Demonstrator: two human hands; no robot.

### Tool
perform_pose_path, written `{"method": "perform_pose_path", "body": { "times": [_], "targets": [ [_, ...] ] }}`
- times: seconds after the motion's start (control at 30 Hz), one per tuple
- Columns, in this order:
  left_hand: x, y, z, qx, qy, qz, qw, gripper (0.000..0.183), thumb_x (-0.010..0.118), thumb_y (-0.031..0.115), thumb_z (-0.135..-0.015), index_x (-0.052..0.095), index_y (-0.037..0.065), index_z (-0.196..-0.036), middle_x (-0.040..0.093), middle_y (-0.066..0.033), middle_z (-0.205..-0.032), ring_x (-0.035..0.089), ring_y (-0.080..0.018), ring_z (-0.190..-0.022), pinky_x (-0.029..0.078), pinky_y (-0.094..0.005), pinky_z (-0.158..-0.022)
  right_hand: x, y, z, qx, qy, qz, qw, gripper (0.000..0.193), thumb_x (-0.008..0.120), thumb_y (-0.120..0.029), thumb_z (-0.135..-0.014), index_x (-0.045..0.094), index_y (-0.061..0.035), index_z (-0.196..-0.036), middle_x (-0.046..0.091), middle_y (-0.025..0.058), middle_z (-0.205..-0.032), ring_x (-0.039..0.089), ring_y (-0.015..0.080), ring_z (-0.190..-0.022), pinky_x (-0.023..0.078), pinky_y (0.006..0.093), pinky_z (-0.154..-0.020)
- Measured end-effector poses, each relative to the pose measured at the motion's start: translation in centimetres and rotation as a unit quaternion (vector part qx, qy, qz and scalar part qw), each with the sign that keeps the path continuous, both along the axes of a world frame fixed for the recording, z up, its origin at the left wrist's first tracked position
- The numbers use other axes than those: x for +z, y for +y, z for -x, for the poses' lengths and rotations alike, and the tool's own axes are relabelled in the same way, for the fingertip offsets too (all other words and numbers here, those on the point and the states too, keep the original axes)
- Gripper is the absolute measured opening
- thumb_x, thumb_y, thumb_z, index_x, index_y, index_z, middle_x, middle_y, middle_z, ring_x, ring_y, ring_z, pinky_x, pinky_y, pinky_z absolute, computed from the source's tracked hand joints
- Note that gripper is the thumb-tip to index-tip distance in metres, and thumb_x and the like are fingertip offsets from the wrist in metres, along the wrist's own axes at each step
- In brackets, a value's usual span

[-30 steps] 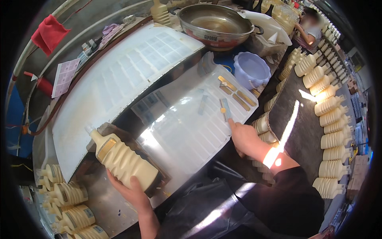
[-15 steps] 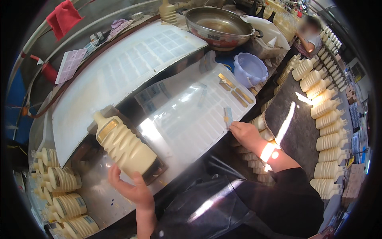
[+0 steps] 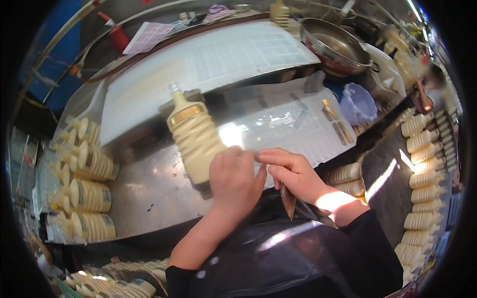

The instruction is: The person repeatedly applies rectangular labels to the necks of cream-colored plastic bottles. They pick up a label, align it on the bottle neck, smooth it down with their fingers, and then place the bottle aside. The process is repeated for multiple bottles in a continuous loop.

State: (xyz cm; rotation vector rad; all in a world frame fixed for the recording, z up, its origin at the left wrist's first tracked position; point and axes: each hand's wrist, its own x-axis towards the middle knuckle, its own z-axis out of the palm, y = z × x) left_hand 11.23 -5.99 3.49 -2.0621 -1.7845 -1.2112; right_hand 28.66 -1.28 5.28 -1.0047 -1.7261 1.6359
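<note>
has the cream bottle [image 3: 192,136] just left of the nearer left hand [image 3: 232,176], neck-first away. holds a flat brown piece [image 3: 287,202] in the right hand [image 3: 296,172]; cannot tell left grip.

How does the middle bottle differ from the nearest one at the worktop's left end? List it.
The middle bottle points its neck away; the end bottle points left. The middle bottle shows a gold band; the end bottle shows none. The middle bottle lies by the left hand, the end bottle well away. Both are cream and ridged.
</note>
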Motion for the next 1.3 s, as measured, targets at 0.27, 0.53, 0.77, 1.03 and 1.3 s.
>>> {"method": "perform_pose_path", "body": {
  "times": [0.27, 0.53, 0.77, 1.03, 1.3],
  "targets": [
    [-0.7, -4.3, 3.4, -0.001, -0.427, 0.063, 0.902, 0.008, 0.069, -0.004, -0.091, 0.071, 0.0, -0.099, 0.061, -0.0026, -0.096, 0.058, -0.01, -0.086, 0.047, -0.024, -0.078, 0.1, 0.9, 5.0, 0.084, -0.051, 0.042, 0.994, 0.038, 0.071, -0.007, -0.091, 0.065, -0.0048, -0.128, 0.061, 0.001, -0.084, 0.055, 0.0049, -0.059, 0.045, 0.0221, -0.055],
    [-3.1, -6.0, 5.4, 0.079, -0.633, 0.043, 0.769, 0.004, 0.07, 0.001, -0.094, 0.071, -0.001, -0.098, 0.063, 0.0023, -0.086, 0.049, -0.0046, -0.076, 0.039, -0.021, -0.071, -2.9, 2.3, 6.3, 0.104, -0.066, 0.099, 0.987, 0.016, 0.072, -0.018, -0.099, 0.07, -0.0026, -0.096, 0.069, -0.0013, -0.086, 0.059, 0.0033, -0.078, 0.049, 0.0227, -0.07],
    [-6.9, -6.1, 6.3, 0.118, -0.635, 0.051, 0.762, 0.011, 0.072, 0.006, -0.094, 0.065, 0.0, -0.09, 0.062, -0.0027, -0.099, 0.058, -0.011, -0.092, 0.047, -0.0272, -0.086, -2.3, 3.6, 8.5, 0.071, -0.133, -0.008, 0.989, 0.021, 0.072, -0.019, -0.096, 0.068, 0.0005, -0.09, 0.067, 0.0003, -0.076, 0.058, 0.0056, -0.069, 0.049, 0.026, -0.061],
    [-8.5, -5.5, 6.9, 0.111, -0.614, 0.027, 0.781, 0.006, 0.071, 0.001, -0.094, 0.065, 0.003, -0.094, 0.063, -0.0009, -0.098, 0.056, -0.0089, -0.092, 0.044, -0.0251, -0.089, -3.5, 4.5, 9.1, 0.051, -0.163, -0.041, 0.984, 0.025, 0.076, -0.022, -0.093, 0.068, 0.0003, -0.085, 0.066, 0.0006, -0.075, 0.058, 0.0065, -0.068, 0.049, 0.0258, -0.061],
    [-7.7, -5.4, 7.3, 0.058, -0.757, 0.018, 0.65, 0.027, 0.062, 0.005, -0.1, 0.06, 0.002, -0.126, 0.063, -0.0041, -0.113, 0.056, -0.0091, -0.097, 0.045, -0.0266, -0.091, -6.9, 6.5, 7.2, 0.04, -0.045, 0.146, 0.987, 0.029, 0.064, -0.029, -0.103, 0.065, -0.0022, -0.114, 0.06, -0.002, -0.076, 0.053, 0.0045, -0.063, 0.044, 0.0211, -0.055]
  ]
}}
